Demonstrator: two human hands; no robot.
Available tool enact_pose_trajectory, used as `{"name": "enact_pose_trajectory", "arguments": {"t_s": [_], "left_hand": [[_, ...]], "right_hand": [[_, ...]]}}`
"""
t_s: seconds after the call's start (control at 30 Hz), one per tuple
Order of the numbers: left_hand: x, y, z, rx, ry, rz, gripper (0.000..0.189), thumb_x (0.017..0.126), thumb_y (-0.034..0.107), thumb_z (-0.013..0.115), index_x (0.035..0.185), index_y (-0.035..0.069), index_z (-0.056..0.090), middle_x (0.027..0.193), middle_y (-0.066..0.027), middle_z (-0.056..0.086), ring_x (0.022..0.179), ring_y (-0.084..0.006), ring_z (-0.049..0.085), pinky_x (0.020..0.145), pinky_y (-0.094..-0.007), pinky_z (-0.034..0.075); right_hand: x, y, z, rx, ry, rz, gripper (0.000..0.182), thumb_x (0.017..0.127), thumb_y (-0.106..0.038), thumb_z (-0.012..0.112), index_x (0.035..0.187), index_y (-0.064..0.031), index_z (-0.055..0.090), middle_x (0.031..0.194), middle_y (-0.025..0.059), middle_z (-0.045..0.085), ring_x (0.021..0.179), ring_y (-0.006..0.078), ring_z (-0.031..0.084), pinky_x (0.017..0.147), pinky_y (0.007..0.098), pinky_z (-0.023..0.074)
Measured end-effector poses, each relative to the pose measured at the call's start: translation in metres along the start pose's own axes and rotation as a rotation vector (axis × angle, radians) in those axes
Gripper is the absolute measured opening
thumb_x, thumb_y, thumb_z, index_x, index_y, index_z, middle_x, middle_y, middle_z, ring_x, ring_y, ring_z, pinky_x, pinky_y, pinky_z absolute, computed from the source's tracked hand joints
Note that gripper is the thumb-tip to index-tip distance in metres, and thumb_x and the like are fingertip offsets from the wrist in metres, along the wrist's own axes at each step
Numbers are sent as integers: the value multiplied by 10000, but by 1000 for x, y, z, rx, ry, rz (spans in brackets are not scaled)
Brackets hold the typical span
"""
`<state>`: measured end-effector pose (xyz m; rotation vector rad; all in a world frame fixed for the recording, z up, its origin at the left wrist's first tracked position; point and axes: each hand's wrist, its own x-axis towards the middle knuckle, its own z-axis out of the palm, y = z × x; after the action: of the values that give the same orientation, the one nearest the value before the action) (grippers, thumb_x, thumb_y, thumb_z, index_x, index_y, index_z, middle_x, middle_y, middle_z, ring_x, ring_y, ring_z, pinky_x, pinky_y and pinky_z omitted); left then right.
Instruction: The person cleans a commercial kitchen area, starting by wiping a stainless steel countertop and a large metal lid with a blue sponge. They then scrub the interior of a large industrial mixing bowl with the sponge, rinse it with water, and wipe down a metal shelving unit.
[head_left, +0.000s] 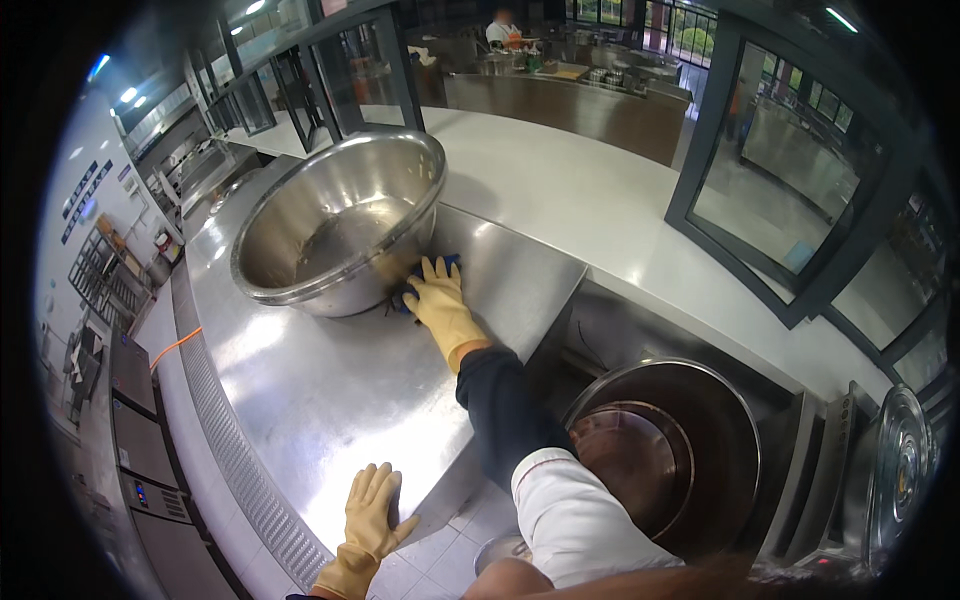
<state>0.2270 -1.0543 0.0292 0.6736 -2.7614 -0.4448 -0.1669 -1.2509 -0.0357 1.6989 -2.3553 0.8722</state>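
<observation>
A yellow rubber glove covers my right hand (439, 300), which reaches across the stainless steel table (322, 382) and presses a dark blue cloth (451, 262) against the tabletop with spread fingers. Just left of it stands a large stainless steel basin (337, 289), its wide mouth facing up, with small bits stuck to the inner wall. My left hand (372, 510), in a matching glove, lies flat with fingers apart on the near end of the table, holding nothing.
Right of the table stands a deep, round metal pot (637, 450). A white counter (540, 172) with open, dark-framed windows (780, 172) runs behind. A round metal lid (900, 465) leans at far right. A floor drain grate (247, 465) runs along the left. A person (502, 31) is beyond the counter.
</observation>
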Motion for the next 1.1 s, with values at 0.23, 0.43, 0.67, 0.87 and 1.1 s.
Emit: {"name": "enact_pose_trajectory", "arguments": {"t_s": [0.23, 0.43, 0.67, 0.87, 1.1], "left_hand": [[29, 10, 21, -18, 41, 62, 762, 653, 274, 914, 1287, -21, 613, 1365, -261, 597, 1269, -516, 534, 1126, -594, 418], [-18, -5, 5, 63, 26, -57, 802, 657, 249, 917, 1335, -46, 608, 1425, -306, 595, 1369, -557, 506, 1202, -619, 371], [-4, 2, 22, -13, 26, 5, 841, 730, 304, 846, 1417, -94, 569, 1490, -360, 550, 1430, -584, 461, 1250, -631, 303], [-10, -13, 36, 78, 40, 73, 854, 910, 516, 730, 1465, -102, 532, 1528, -348, 525, 1446, -586, 439, 1243, -634, 288], [-18, 0, 13, 121, 4, 41, 801, 1004, 518, 669, 1467, -119, 522, 1551, -348, 503, 1462, -579, 424, 1239, -615, 319]], "right_hand": [[18, 153, -80, -421, 172, 267, 360, 913, -234, 701, 1221, -52, 746, 1293, 129, 690, 1231, 313, 640, 988, 431, 555], [-144, 163, -162, -252, -269, 789, 330, 973, -376, 718, 1164, -121, 803, 1215, 152, 781, 1165, 333, 748, 967, 473, 599], [-279, 159, -179, -69, 159, 96, 418, 888, -275, 702, 1256, -84, 752, 1219, 169, 766, 1130, 339, 726, 1031, 483, 554], [-287, 156, -117, -326, -445, -312, 126, 892, -192, 658, 811, -144, 741, 771, 60, 759, 795, 274, 765, 745, 412, 562], [-269, 173, -139, 45, -164, -138, 294, 876, -349, 681, 924, -70, 760, 807, 198, 747, 802, 408, 736, 768, 530, 576]]}}
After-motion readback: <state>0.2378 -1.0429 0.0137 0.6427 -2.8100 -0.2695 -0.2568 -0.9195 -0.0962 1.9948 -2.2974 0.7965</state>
